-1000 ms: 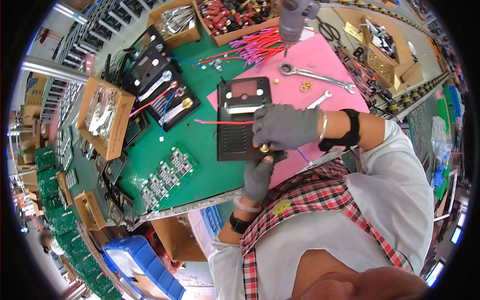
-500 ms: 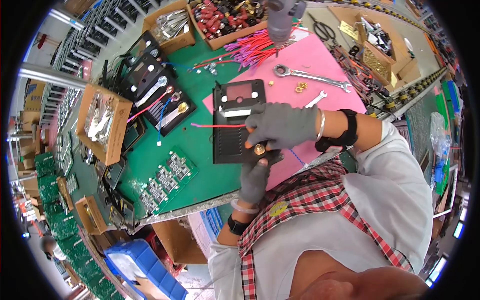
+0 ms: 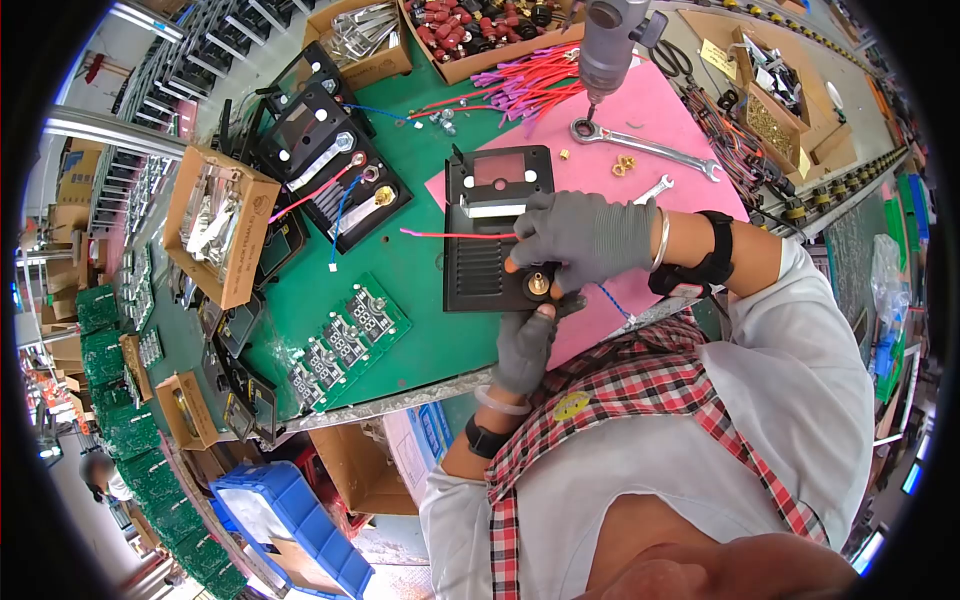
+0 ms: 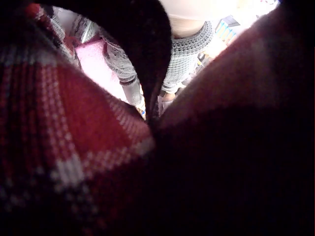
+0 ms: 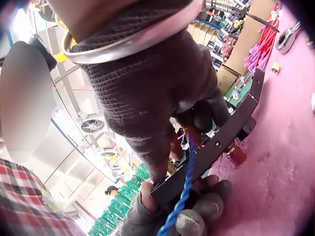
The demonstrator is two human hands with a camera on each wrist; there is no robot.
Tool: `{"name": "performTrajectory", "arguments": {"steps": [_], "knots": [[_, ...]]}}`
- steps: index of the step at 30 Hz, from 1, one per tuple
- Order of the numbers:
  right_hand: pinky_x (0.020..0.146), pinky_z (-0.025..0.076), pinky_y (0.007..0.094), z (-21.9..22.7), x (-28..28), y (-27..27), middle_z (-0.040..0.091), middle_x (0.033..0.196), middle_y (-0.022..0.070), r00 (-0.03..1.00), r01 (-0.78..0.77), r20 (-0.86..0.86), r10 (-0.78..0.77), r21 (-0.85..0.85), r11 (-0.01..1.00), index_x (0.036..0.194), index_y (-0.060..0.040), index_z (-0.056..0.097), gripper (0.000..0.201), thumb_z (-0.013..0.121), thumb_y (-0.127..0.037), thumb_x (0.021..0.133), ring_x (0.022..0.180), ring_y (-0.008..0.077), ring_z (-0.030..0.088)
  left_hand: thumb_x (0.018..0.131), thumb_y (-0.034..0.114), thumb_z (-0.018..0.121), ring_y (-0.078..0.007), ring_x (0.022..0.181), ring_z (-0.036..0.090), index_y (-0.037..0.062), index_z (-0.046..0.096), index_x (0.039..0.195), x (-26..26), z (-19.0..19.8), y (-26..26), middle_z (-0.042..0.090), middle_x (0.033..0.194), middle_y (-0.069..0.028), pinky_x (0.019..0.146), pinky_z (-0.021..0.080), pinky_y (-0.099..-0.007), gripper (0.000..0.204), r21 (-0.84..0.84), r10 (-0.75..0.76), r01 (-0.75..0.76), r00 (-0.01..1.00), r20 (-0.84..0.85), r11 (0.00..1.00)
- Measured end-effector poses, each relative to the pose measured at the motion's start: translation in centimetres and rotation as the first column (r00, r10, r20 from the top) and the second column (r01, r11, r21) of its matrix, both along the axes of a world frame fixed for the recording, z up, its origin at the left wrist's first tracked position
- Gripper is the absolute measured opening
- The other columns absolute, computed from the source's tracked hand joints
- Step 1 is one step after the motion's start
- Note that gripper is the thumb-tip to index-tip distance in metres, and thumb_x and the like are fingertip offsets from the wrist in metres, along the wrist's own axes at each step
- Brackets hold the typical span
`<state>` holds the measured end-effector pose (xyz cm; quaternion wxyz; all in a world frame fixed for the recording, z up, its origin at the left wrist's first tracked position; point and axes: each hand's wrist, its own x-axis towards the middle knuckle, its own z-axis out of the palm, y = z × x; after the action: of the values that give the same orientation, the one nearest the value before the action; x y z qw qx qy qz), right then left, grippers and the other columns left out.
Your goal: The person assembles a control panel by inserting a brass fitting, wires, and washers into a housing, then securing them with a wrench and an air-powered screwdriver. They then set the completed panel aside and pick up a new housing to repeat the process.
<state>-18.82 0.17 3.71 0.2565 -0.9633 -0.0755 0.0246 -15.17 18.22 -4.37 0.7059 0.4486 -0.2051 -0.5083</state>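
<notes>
A black slotted panel [image 3: 475, 280] lies under both hands, over the edge of the pink sheet. My gloved left hand [image 3: 525, 345] grips its near edge, thumb on top; the right wrist view shows the curled left fingers [image 5: 209, 206] beneath. My gloved right hand [image 3: 590, 240] bends over the panel, bare thumb and finger tips around a brass terminal post [image 3: 538, 284]. A red wire [image 3: 450, 235] runs out from under this hand, and a twisted blue wire [image 5: 179, 196] trails from the panel. Underneath sits a red cap [image 5: 236, 155]. Apron cloth [image 4: 93, 123] fills much of the left wrist view.
An electric driver [image 3: 607, 60] hangs above a ratchet wrench [image 3: 645, 150]. Brass nuts [image 3: 623, 165] and an open-end wrench [image 3: 655, 190] lie beside the right hand. Left are assembled panels [image 3: 330, 150], circuit boards [image 3: 345, 345] and a parts box [image 3: 218, 225]. Red wires [image 3: 520, 88] are bundled behind.
The head view has swung, shifting the whole scene. My right fingertips have spread around the brass post, which shows more plainly than a second ago. The left hand keeps its grip.
</notes>
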Motion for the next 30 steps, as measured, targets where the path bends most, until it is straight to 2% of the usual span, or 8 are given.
{"name": "performTrajectory", "arguments": {"steps": [3,7,12,15,17,20,29,30], "knots": [[0.069,0.048,0.0341,-1.3,0.2,-0.1,0.051,0.087,0.0024,0.991,-0.122,0.044,0.126,-0.077,0.99,0.087,-0.0154,0.066,0.025,0.068,-0.022,0.063,0.092,0.0222,0.05,0.089,0.034,0.048,-0.0213,0.098,0.057,-0.0056,0.037,0.124,0.3,0.1,0.0,0.051,0.116,-0.0169,0.087,0.048,-0.0376,0.054,0.005,-0.05,0.05,0.999,0.01,0.999],[0.073,0.047,0.0345,-0.1,0.4,0.8,0.052,0.09,0.0022,0.99,-0.055,-0.137,0.037,-0.126,0.991,0.088,-0.0158,0.067,0.024,0.067,-0.021,0.064,0.094,0.0229,0.051,0.088,0.033,0.048,-0.0226,0.1,0.056,-0.0057,0.039,0.123,1.2,-0.6,0.8,0.051,0.117,-0.0173,0.088,0.047,-0.0381,0.053,0.179,-0.171,0.166,0.985,0.011,0.97],[0.072,0.046,0.0369,0.8,-0.5,-0.5,0.055,0.088,0.0023,1.0,-0.002,-0.018,0.003,0.021,1.0,0.083,-0.0127,0.065,0.018,0.065,-0.019,0.066,0.091,0.0249,0.053,0.087,0.03,0.053,-0.0249,0.104,0.055,-0.0032,0.04,0.124,-0.1,-0.8,0.2,0.05,0.118,-0.0157,0.089,0.047,-0.0405,0.052,0.008,0.001,0.0,0.996,-0.093,1.0],[0.071,0.046,0.0368,0.1,-3.2,-5.5,0.058,0.08,0.0045,0.953,0.292,0.071,-0.294,0.034,0.956,0.084,-0.0101,0.064,0.019,0.065,-0.019,0.067,0.081,0.0256,0.056,0.086,0.029,0.055,-0.0261,0.107,0.053,-0.0009,0.038,0.126,-0.2,0.1,-0.3,0.05,0.119,-0.0147,0.089,0.046,-0.0429,0.052,-0.074,0.001,-0.011,0.991,-0.134,0.997],[0.071,0.046,0.0376,-1.2,-5.6,-8.7,0.061,0.079,0.0081,0.863,0.504,0.151,-0.482,-0.185,0.844,0.089,-0.0086,0.064,0.019,0.06,-0.018,0.072,0.076,0.0266,0.058,0.086,0.028,0.055,-0.0269,0.108,0.052,0.0003,0.038,0.127,0.0,-0.1,-0.2,0.05,0.119,-0.0146,0.09,0.045,-0.044,0.052,-0.081,-0.01,-0.001,0.991,-0.131,0.997],[0.071,0.046,0.0375,-2.5,-7.8,-10.5,0.061,0.082,0.0084,0.752,0.646,0.051,-0.657,-0.256,0.719,0.09,-0.0094,0.064,0.019,0.06,-0.018,0.074,0.079,0.0276,0.058,0.086,0.028,0.055,-0.0263,0.107,0.052,-0.0001,0.038,0.127,-0.1,-0.2,-0.3,0.05,0.119,-0.0144,0.09,0.045,-0.0437,0.052,-0.073,-0.003,-0.007,0.99,-0.139,0.997],[0.069,0.047,0.0365,-4.0,-7.7,-10.2,0.06,0.083,0.0102,0.737,0.669,0.068,-0.672,-0.215,0.712,0.091,-0.0072,0.062,0.019,0.061,-0.017,0.075,0.076,0.0266,0.059,0.087,0.029,0.055,-0.0272,0.106,0.053,-0.0016,0.039,0.125,-0.3,0.3,-0.3,0.051,0.117,-0.0148,0.088,0.046,-0.0428,0.051,-0.059,0.018,-0.026,0.993,-0.12,0.998],[0.065,0.047,0.0358,-2.8,-7.5,-9.4,0.06,0.081,0.0105,0.712,0.701,-0.006,-0.702,-0.058,0.711,0.09,-0.0058,0.061,0.019,0.062,-0.015,0.074,0.072,0.0257,0.059,0.087,0.029,0.055,-0.0276,0.106,0.053,-0.0021,0.039,0.124,-0.3,0.2,-0.3,0.051,0.116,-0.0149,0.088,0.046,-0.0428,0.051,-0.053,0.021,-0.027,0.993,-0.114,0.998]]}}
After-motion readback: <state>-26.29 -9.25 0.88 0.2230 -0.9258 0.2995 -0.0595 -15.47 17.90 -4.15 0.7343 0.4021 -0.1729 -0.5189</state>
